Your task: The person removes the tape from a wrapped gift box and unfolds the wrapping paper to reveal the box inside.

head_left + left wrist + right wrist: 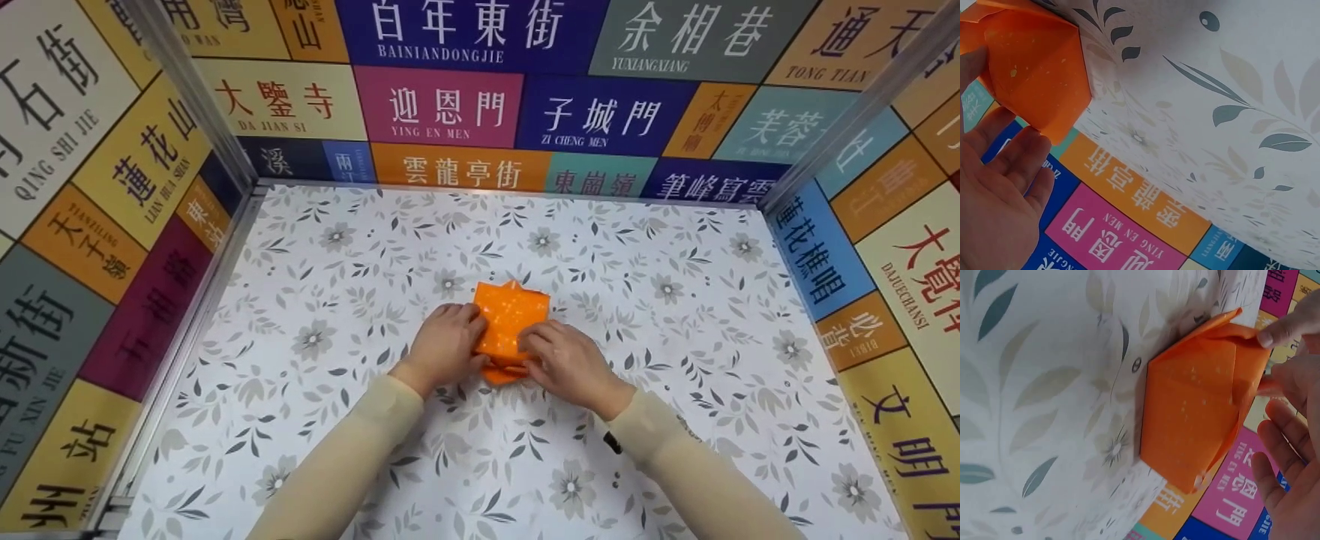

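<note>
A folded piece of orange paper [512, 319] with pale specks stands on the patterned tabletop between both hands. It has a box-like body, a pointed tip at the far side and a flap at the near side. My left hand [448, 341] grips its left side, with thumb and fingers at the paper's edges in the left wrist view. On the opposite side, my right hand [570, 364] pinches the near right edge between thumb and fingers. The right wrist view shows the flat side of the folded paper [1190, 410]; its inside is mostly hidden.
The white tabletop [660, 465] bears grey leaves and flowers. Upright panels with coloured sign-like blocks [435, 105] enclose it at the back and both sides, joined by metal corner posts [202, 90].
</note>
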`<state>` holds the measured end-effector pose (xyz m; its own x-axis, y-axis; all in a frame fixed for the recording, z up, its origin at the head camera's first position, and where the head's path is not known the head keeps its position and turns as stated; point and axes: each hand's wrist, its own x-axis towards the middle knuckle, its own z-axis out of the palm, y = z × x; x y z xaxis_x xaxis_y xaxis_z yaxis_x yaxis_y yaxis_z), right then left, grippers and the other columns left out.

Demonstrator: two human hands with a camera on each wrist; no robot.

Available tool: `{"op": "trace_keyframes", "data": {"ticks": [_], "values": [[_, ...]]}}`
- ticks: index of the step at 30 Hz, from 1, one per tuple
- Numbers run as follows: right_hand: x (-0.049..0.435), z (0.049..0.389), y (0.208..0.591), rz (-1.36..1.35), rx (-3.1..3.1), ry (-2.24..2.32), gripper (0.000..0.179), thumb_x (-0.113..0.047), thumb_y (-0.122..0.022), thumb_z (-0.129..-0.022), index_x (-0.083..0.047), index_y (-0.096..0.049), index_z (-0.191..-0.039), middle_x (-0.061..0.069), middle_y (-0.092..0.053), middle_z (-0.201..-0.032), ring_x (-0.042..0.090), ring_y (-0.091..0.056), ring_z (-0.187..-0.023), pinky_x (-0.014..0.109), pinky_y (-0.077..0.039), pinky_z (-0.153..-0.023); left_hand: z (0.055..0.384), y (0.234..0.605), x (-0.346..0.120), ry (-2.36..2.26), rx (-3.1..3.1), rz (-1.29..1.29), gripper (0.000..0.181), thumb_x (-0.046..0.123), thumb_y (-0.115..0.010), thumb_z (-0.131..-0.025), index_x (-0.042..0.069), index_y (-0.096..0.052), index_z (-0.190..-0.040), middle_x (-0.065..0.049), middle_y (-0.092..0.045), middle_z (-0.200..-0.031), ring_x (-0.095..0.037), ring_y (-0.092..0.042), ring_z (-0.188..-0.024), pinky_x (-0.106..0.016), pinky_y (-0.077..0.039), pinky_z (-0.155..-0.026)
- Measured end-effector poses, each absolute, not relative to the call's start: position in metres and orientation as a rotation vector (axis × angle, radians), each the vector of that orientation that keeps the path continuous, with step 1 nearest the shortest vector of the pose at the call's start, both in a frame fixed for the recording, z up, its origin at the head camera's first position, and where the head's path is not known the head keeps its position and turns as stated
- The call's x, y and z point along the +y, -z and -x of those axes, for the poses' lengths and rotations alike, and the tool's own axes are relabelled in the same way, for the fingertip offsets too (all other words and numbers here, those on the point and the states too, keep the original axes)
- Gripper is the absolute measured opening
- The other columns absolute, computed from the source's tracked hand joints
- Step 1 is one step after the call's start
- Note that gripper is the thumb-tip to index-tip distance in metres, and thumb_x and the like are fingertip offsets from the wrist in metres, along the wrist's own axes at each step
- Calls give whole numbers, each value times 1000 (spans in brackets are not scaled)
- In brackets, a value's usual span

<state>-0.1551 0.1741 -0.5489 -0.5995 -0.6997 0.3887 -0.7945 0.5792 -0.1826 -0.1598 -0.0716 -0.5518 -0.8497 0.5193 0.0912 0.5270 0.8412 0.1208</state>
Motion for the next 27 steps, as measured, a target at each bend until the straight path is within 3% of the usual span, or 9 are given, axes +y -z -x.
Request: {"op": "trace_keyframes", "data": {"ticks": [5, 11, 14, 20, 27], "values": [[189, 157, 550, -1077, -2678, -483, 50, -20, -74, -85, -12, -57, -131, 6, -58, -128, 25, -56, -115, 41, -49, -95, 158, 552, -67, 246, -2978, 854, 60, 46, -72, -89, 11, -56, -134, -9, -52, -139, -28, -49, -127, -44, -32, -111], [197, 156, 553, -1014, -2726, -493, 60, -25, -72, -87, -12, -49, -141, 10, -55, -134, 27, -55, -120, 44, -49, -95, 158, 553, -63, 251, -2967, 847, 58, 46, -70, -90, 12, -56, -135, -7, -55, -134, -27, -51, -123, -45, -34, -109], [200, 155, 554, -956, -2700, -496, 53, -23, -70, -87, -11, -54, -136, 9, -58, -129, 27, -57, -114, 44, -53, -88, 158, 553, -63, 263, -2960, 856, 55, 46, -71, -90, 13, -58, -131, -6, -57, -130, -27, -53, -120, -44, -35, -108], [207, 157, 557, -852, -2626, -523, 17, -14, -71, -85, -14, -69, -101, 1, -64, -108, 23, -61, -95, 41, -54, -72, 159, 554, -66, 309, -2956, 866, 52, 45, -71, -90, 12, -60, -128, -6, -57, -130, -27, -53, -120, -43, -34, -109], [206, 158, 559, -896, -2678, -484, 29, -17, -72, -86, -12, -68, -113, 2, -63, -117, 24, -60, -105, 43, -55, -79, 159, 554, -73, 391, -2952, 849, 54, 43, -71, -91, 11, -58, -132, -6, -56, -132, -26, -53, -120, -42, -34, -110]]}}
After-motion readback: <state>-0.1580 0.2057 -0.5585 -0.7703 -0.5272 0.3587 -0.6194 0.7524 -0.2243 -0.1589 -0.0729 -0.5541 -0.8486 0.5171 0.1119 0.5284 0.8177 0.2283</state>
